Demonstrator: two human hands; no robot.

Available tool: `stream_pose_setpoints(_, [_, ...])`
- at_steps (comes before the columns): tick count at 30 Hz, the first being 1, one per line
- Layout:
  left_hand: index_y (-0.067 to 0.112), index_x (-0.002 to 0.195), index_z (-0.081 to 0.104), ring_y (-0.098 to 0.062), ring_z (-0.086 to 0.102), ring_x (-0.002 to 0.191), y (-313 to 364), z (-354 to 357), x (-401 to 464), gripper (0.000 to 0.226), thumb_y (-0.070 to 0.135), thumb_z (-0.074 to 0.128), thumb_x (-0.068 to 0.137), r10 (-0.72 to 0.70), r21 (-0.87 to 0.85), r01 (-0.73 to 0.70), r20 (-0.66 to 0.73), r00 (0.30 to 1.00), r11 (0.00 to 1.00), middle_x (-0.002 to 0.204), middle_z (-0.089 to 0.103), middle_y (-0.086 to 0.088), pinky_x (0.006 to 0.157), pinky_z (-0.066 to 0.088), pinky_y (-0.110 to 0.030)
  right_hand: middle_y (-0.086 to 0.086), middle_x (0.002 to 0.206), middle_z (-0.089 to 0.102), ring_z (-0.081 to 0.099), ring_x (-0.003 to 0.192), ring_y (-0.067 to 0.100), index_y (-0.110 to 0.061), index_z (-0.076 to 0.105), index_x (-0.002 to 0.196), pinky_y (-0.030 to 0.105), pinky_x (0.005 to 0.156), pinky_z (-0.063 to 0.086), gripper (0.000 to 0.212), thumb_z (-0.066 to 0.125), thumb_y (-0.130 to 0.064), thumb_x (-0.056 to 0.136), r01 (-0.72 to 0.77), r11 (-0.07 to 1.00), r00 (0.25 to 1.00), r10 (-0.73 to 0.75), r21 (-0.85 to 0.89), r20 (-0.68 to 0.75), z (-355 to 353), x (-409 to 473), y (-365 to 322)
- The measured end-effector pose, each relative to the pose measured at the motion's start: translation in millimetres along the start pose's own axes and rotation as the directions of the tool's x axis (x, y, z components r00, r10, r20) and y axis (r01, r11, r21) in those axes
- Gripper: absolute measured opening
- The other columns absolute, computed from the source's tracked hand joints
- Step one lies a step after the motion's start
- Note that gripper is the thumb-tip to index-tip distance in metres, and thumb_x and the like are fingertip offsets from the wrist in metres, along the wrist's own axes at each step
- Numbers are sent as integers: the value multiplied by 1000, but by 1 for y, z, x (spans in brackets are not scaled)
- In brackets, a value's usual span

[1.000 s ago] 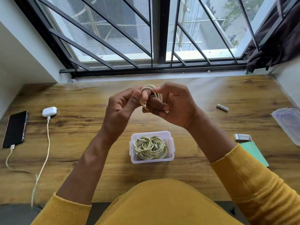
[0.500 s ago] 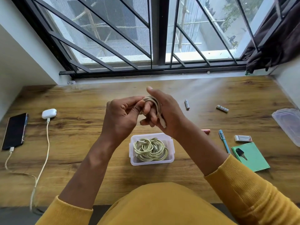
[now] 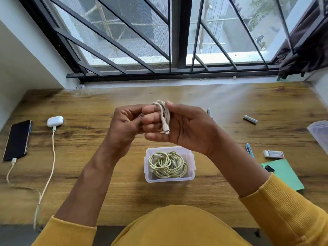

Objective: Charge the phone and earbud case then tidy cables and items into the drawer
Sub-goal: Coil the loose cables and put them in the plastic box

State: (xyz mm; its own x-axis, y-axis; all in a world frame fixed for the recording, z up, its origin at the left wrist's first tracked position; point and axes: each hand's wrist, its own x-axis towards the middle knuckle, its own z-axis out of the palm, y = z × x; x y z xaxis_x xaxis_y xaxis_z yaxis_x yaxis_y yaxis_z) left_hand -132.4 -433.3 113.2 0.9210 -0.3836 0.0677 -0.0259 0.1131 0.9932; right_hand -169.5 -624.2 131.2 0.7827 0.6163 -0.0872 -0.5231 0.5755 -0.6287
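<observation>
A cream cable (image 3: 164, 114) is wound in a small coil around the fingers of my right hand (image 3: 179, 126), its plug hanging at the palm. My left hand (image 3: 126, 124) pinches the cable's other end beside it, above the desk's middle. Below them a clear plastic box (image 3: 192, 166) holds coiled greenish cables (image 3: 167, 165). At the far left a black phone (image 3: 17, 139) lies with a cable plugged in. Beside it, the white earbud case (image 3: 55, 121) has its own cable (image 3: 50, 167) attached.
The wooden desk (image 3: 88, 174) ends at a barred window. On the right lie two batteries (image 3: 250, 119), a blue pen (image 3: 249, 150), an eraser (image 3: 273, 154), a green notepad (image 3: 285, 176) with a dark key (image 3: 269, 168), and a clear lid (image 3: 319, 132).
My right hand has turned palm-up, showing the coil and its plug. The left hand has slid to the loose end. The view has tipped slightly, showing more of the pen and notepad.
</observation>
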Motion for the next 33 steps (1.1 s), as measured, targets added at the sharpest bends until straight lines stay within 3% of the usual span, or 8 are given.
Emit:
stream_pose_setpoints(3, [15, 110, 83, -17, 77, 87, 0, -3, -2, 28, -1, 64, 97, -14, 4, 14, 26, 1000, 1000, 100, 81, -6, 67, 61, -24, 19, 113, 73, 75, 102, 28, 10, 57, 133, 40, 88, 63, 44, 35, -22, 112, 0, 999, 1000, 0, -46, -3, -2, -1, -2])
stream_pose_setpoints(7, [8, 116, 77, -20, 79, 88, 0, 1, -1, 24, 0, 59, 103, -4, 9, 4, 2, 1000, 1000, 99, 82, -8, 68, 64, -30, 18, 102, 75, 77, 84, 22, 12, 65, 125, 27, 62, 63, 42, 58, -22, 101, 18, 994, 987, -35, -106, -160, 1, 2, -5])
stream_pose_setpoints(10, [10, 114, 78, -23, 80, 87, 2, 4, -1, 21, 5, 61, 102, 23, 13, -23, -27, 999, 1000, 98, 82, -9, 69, 64, -31, 15, 96, 75, 74, 78, 20, 5, 71, 115, 24, 54, 60, 35, 64, -22, 95, 40, 986, 969, -78, -161, -236, 7, 4, -6])
stream_pose_setpoints(15, [7, 112, 78, -27, 81, 85, 1, -1, -2, 17, 8, 64, 103, 123, 172, -104, -103, 987, 980, 95, 82, -12, 75, 67, -39, 19, 98, 70, 69, 80, 27, 6, 65, 111, 29, 58, 61, 25, 69, -15, 98, 134, 929, 895, -263, -344, -360, -1, 2, -12])
stream_pose_setpoints(18, [7, 109, 80, -24, 80, 78, 0, -3, -1, 15, 10, 66, 104, 190, 346, -120, -176, 966, 930, 86, 81, -8, 75, 68, -41, 24, 101, 70, 70, 85, 30, 17, 61, 119, 30, 68, 60, 42, 63, -23, 104, 93, 848, 863, -329, -521, -383, -4, -1, -14])
stream_pose_setpoints(23, [20, 100, 83, -16, 78, 69, -1, 1, -2, 15, 24, 69, 104, 309, 637, -73, -267, 913, 767, 80, 79, 5, 66, 67, -46, 23, 94, 77, 70, 77, 22, -1, 74, 110, 32, 68, 54, 30, 80, -24, 93, -23, 649, 822, -420, -760, -384, 3, 4, -10])
stream_pose_setpoints(28, [19, 94, 82, -11, 73, 63, 3, 5, -2, 22, 29, 66, 105, 370, 768, -20, -286, 884, 640, 76, 77, 10, 62, 61, -42, 5, 88, 79, 77, 81, 18, -19, 66, 112, 40, 74, 65, 48, 96, -21, 74, -169, 491, 710, -541, -855, -451, 7, 11, 2])
stream_pose_setpoints(33, [19, 92, 83, -10, 72, 61, 6, 7, -2, 24, 31, 67, 103, 367, 795, 49, -332, 869, 604, 73, 77, 10, 64, 62, -39, 1, 77, 77, 76, 74, 15, -16, 71, 90, 47, 73, 64, 18, 86, -14, 81, -198, 383, 661, -627, -902, -411, -1, 16, 9])
